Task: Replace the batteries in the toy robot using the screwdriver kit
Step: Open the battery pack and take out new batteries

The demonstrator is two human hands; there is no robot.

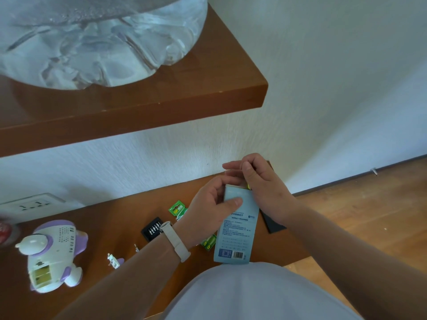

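The white and purple toy robot lies on its front at the left of the wooden desk, its battery bay open with batteries showing. My left hand grips the upper end of the light blue screwdriver kit box, thumb on its printed face. My right hand pinches something at the box's top opening; what it holds is hidden. A black bit holder with several bits lies behind my left wrist. Green battery packaging and green batteries lie near the box.
A small white and purple cover piece and a tiny screw lie on the desk. A black tray sits under my right hand. A wooden shelf with a glass bowl overhangs the desk. A wall socket is at the left.
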